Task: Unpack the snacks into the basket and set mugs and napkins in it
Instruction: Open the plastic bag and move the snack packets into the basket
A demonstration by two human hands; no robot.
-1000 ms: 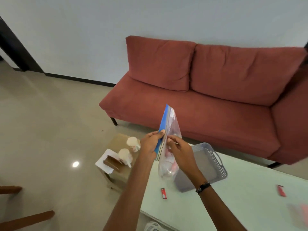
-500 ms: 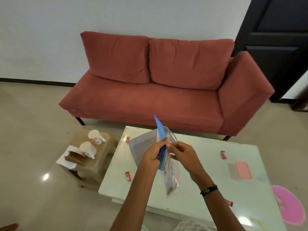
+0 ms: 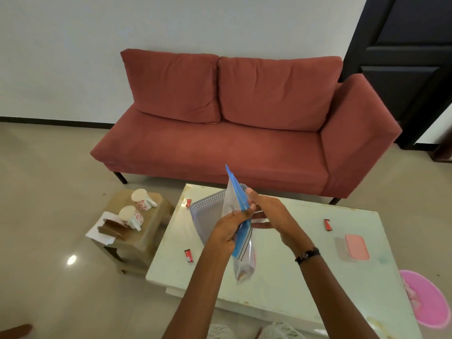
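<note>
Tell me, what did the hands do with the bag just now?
Both hands kept hold of the bag and shifted grip: the left hand now pinches lower on the blue top, the right hand pulls the other side, opening it over the basket. The head turned right. The mugs and table stayed put.

A red sofa (image 3: 227, 133) stands against a white wall (image 3: 97, 40), dark door (image 3: 406, 69) at right; beige floor (image 3: 49, 167) reflects a light.

Two mugs (image 3: 140, 201), three red snacks (image 3: 188, 255).
</note>
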